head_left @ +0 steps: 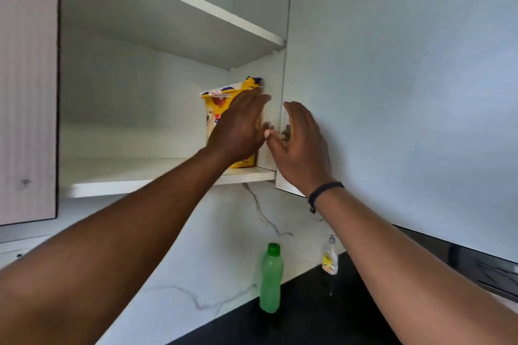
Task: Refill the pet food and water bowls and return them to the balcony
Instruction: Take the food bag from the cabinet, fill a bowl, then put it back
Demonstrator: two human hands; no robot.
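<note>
A yellow pet food bag (217, 108) stands upright at the right end of the lower shelf (140, 176) in an open wall cabinet. My left hand (241, 126) is raised in front of the bag with fingers extended, covering most of it; whether it touches the bag is unclear. My right hand (301, 145) is raised beside it, palm facing left, fingers apart, in front of the open cabinet door (392, 92). Neither hand grips anything. No bowls are in view.
The upper shelf (182, 0) is bare. A green bottle (270, 279) and a small clear soap bottle (330, 256) stand on the black counter (322, 316) below, against a white marbled backsplash. A closed cabinet door (28, 87) is at left.
</note>
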